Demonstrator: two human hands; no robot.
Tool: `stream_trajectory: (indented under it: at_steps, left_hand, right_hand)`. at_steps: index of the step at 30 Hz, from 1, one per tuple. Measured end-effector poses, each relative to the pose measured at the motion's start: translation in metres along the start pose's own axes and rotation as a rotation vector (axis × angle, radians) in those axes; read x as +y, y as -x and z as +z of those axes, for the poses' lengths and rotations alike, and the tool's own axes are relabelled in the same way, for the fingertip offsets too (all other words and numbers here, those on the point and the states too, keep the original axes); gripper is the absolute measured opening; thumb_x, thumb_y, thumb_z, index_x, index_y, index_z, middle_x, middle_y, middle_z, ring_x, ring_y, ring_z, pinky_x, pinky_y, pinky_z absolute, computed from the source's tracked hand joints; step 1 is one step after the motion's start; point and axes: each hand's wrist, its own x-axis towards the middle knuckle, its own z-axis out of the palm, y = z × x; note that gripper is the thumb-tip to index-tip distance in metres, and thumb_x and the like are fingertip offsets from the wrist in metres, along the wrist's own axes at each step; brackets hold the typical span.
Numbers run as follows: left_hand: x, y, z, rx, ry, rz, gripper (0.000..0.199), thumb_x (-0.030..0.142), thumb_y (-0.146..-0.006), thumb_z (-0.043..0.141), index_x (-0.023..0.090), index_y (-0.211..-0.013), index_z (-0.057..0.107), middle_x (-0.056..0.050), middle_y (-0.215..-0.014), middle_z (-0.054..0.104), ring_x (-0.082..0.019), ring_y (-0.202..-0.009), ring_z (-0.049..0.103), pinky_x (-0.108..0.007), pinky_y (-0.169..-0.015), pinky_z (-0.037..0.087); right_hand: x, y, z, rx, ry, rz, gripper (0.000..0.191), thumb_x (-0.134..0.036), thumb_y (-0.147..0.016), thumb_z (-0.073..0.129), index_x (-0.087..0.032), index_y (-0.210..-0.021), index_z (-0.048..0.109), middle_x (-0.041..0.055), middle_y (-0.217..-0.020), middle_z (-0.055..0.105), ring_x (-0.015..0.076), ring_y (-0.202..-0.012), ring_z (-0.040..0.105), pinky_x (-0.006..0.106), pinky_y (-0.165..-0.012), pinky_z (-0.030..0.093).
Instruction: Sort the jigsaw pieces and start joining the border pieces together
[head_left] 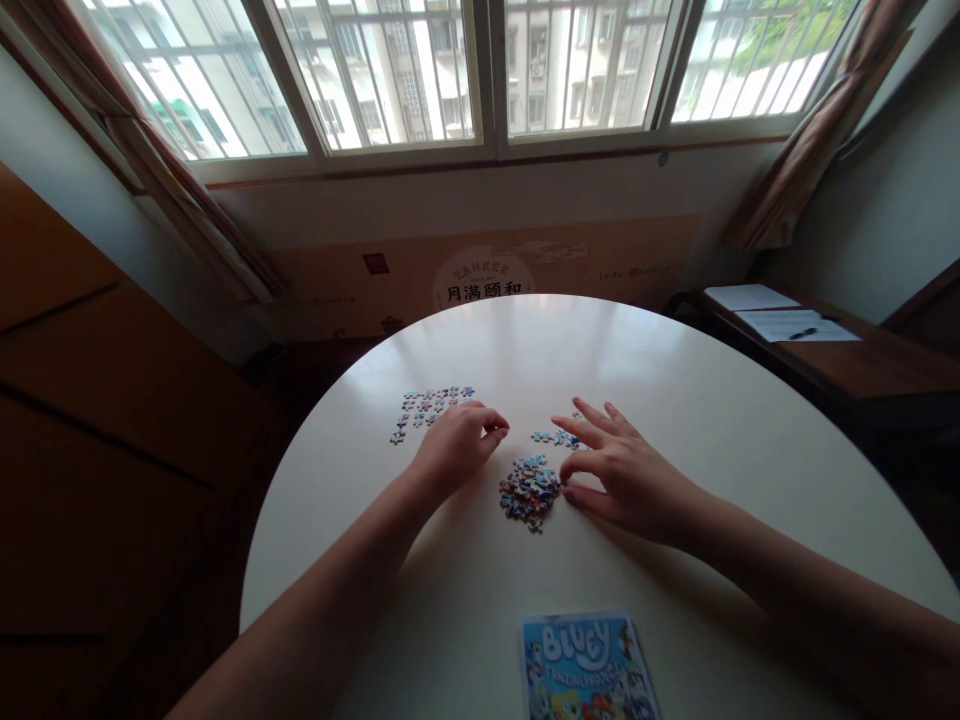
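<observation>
Over on the left, brown panels (82, 400) stand beyond the table (315, 560), a white one with a curved edge. In from its left edge, towards the far side, here are the sorted pieces (426, 406), small jigsaw bits laid out in loose rows, part of them behind the left hand (504, 431). That hand is just beside them, fingers curled, thumb and forefinger brought close at the tips; whether a piece sits between them, I cannot tell.

Across to the middle of the table, and there's the pile (529, 490), a heap of mixed colours, pieces lying over one another, one poking out at its near side. Below it, close to the near edge, lies the blue Bluey cover (589, 665), picture side up, its lower part cut off by the view.

Now the right hand (563, 481), palm down: thumb and forefinger at the pile's right side with a small gap between the tips, the other fingers fanned out. Just past them, a second group (556, 438) of pieces lies flat, partly hidden by those fingers.

Far right, beyond the table's edge, a brown desk (892, 355) carries papers (772, 323) and a dark pen (803, 333).
</observation>
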Motion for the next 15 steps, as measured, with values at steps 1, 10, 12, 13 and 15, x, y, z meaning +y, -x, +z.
stream_trajectory:
  at_steps: [1,10,12,13,15]
  left_hand:
    - [0.001,0.001,-0.002,-0.002,0.000,0.022,0.017,0.021,-0.091,0.061,0.020,-0.094,0.078,-0.005,-0.093,0.074,-0.019,-0.083,0.066,-0.035,-0.081,0.051]
    - [0.063,0.032,-0.022,-0.170,0.084,0.271,0.023,0.036,-0.096,0.058,0.023,-0.091,0.076,-0.003,-0.088,0.071,-0.014,-0.071,0.063,-0.029,-0.066,0.048]
    - [0.074,0.038,-0.021,-0.179,0.077,0.313,0.019,0.034,-0.095,0.060,0.022,-0.091,0.074,-0.002,-0.085,0.071,-0.013,-0.068,0.062,-0.027,-0.062,0.046]
    - [0.077,0.039,-0.020,-0.181,0.071,0.324,0.018,0.032,-0.095,0.060,0.021,-0.090,0.073,-0.002,-0.085,0.070,-0.013,-0.067,0.061,-0.027,-0.061,0.045]
    - [0.080,0.039,-0.018,-0.189,0.065,0.326,0.017,0.028,-0.095,0.060,0.020,-0.086,0.073,-0.002,-0.082,0.070,-0.012,-0.065,0.060,-0.026,-0.060,0.044]
  right_hand:
    - [0.000,0.000,0.000,0.007,-0.015,0.008,0.003,-0.025,-0.083,0.075,-0.027,-0.086,0.075,0.0044,-0.148,0.055,0.0385,-0.148,0.031,0.070,-0.117,0.022]
    - [-0.011,0.006,-0.032,0.009,-0.415,0.030,0.005,-0.025,-0.087,0.068,-0.025,-0.083,0.071,0.0032,-0.105,0.077,0.0243,-0.104,0.070,0.042,-0.093,0.056]
    - [-0.015,0.008,-0.038,-0.009,-0.500,0.075,0.006,-0.024,-0.088,0.066,-0.025,-0.085,0.072,-0.0001,-0.085,0.076,0.0185,-0.080,0.072,0.032,-0.076,0.058]
    - [-0.016,0.008,-0.039,-0.026,-0.535,0.088,0.007,-0.022,-0.088,0.066,-0.024,-0.085,0.072,-0.0012,-0.080,0.075,0.0167,-0.074,0.071,0.029,-0.071,0.058]
    - [-0.017,0.009,-0.037,-0.051,-0.582,0.096,0.008,-0.021,-0.087,0.065,-0.023,-0.084,0.072,-0.0020,-0.076,0.074,0.0151,-0.070,0.070,0.025,-0.066,0.056]
